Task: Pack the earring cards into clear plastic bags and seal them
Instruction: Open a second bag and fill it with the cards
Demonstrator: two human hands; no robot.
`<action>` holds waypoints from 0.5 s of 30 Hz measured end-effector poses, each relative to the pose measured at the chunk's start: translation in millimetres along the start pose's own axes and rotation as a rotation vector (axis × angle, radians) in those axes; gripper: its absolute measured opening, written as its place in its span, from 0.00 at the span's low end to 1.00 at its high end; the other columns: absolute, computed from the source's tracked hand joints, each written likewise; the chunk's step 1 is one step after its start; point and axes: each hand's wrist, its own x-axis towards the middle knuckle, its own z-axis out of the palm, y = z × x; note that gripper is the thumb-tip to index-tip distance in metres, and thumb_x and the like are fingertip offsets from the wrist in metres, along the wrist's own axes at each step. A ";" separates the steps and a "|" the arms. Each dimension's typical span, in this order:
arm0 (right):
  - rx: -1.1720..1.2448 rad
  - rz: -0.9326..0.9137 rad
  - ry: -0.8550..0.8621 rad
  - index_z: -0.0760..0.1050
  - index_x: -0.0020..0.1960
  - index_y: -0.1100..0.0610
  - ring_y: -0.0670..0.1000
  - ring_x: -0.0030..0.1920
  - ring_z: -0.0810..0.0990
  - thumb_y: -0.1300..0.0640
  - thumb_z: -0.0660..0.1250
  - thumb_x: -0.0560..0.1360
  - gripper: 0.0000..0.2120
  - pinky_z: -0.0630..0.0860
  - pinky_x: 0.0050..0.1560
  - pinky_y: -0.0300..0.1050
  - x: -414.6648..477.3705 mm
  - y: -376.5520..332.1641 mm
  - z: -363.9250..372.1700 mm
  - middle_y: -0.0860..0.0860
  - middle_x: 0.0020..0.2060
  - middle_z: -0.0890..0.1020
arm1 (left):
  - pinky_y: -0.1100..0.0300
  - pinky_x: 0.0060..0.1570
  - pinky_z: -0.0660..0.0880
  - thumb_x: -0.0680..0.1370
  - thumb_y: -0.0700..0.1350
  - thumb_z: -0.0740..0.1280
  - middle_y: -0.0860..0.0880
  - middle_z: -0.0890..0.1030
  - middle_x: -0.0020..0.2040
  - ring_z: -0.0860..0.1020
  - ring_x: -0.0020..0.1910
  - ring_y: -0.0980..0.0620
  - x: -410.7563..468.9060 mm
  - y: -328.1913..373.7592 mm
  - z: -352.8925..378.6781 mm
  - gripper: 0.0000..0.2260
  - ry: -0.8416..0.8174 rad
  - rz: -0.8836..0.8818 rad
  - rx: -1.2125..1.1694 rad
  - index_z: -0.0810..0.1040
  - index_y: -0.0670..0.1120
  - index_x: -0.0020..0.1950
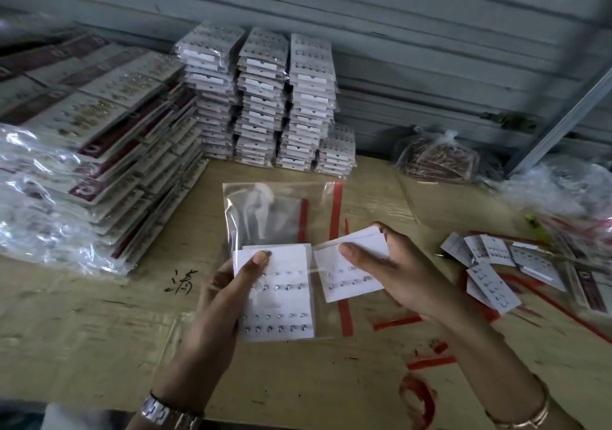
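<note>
I have the left hand point(225, 297) pinching an earring card point(281, 300) over the tabletop's point(82, 313) middle, and the right hand point(394, 280) pinching a small card stack point(344, 280). The cards look light and bendable, so I'd grip their bare edges. The clear bag point(261, 211) behind looks slippery.

Straight before you, a clear plastic bag point(265, 211) is over the brown cardboard tabletop point(82, 313); stacks of bagged white cards point(261, 98) stand behind it, loose white earring cards point(493, 250) to its right.
</note>
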 end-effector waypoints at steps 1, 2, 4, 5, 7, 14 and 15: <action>0.017 -0.017 0.014 0.75 0.48 0.47 0.45 0.38 0.83 0.33 0.67 0.72 0.18 0.74 0.37 0.35 -0.6 -0.7 1.1 0.45 0.39 0.84 | 0.49 0.38 0.82 0.77 0.49 0.69 0.37 0.85 0.50 0.85 0.44 0.39 -2.0 1.8 1.6 0.14 0.005 0.005 0.009 0.82 0.39 0.54; 0.030 -0.022 0.041 0.76 0.47 0.47 0.51 0.40 0.83 0.31 0.67 0.71 0.19 0.76 0.39 0.43 -1.2 -1.5 2.1 0.50 0.39 0.84 | 0.49 0.36 0.82 0.77 0.49 0.69 0.37 0.85 0.47 0.85 0.42 0.39 -3.9 2.7 2.9 0.13 0.008 0.012 0.025 0.83 0.40 0.52; 0.077 -0.026 0.113 0.77 0.48 0.47 0.56 0.42 0.83 0.30 0.67 0.69 0.21 0.78 0.43 0.54 -2.4 -4.2 4.1 0.54 0.41 0.84 | 0.38 0.40 0.82 0.78 0.49 0.68 0.36 0.85 0.48 0.84 0.44 0.34 -7.5 5.0 6.0 0.13 0.002 0.024 0.068 0.82 0.39 0.54; 0.113 -0.044 0.152 0.77 0.48 0.48 0.55 0.42 0.84 0.31 0.68 0.69 0.21 0.79 0.44 0.55 -3.1 -5.3 5.0 0.54 0.41 0.85 | 0.33 0.44 0.80 0.79 0.49 0.69 0.34 0.84 0.50 0.83 0.47 0.32 -9.3 6.0 7.9 0.15 0.000 0.029 0.087 0.81 0.37 0.56; 0.179 -0.083 0.227 0.78 0.49 0.53 0.60 0.43 0.83 0.35 0.68 0.72 0.21 0.79 0.44 0.59 -4.0 -7.4 6.6 0.57 0.40 0.84 | 0.33 0.45 0.80 0.77 0.50 0.72 0.34 0.84 0.50 0.83 0.47 0.31 -12.0 7.3 11.5 0.18 0.014 0.041 0.112 0.80 0.36 0.57; 0.376 -0.086 0.361 0.80 0.50 0.58 0.75 0.48 0.76 0.44 0.69 0.75 0.17 0.75 0.44 0.59 -11.2 -14.0 14.5 0.73 0.44 0.78 | 0.32 0.45 0.80 0.74 0.47 0.73 0.31 0.82 0.50 0.82 0.47 0.29 -13.7 7.0 19.4 0.18 0.017 0.058 0.106 0.80 0.35 0.55; 0.402 -0.083 0.384 0.81 0.51 0.56 0.71 0.49 0.80 0.44 0.69 0.75 0.16 0.78 0.46 0.59 -11.8 -14.5 16.4 0.68 0.44 0.81 | 0.33 0.46 0.80 0.72 0.48 0.73 0.30 0.82 0.51 0.82 0.48 0.28 -14.0 8.0 20.1 0.19 0.028 0.057 0.102 0.80 0.34 0.55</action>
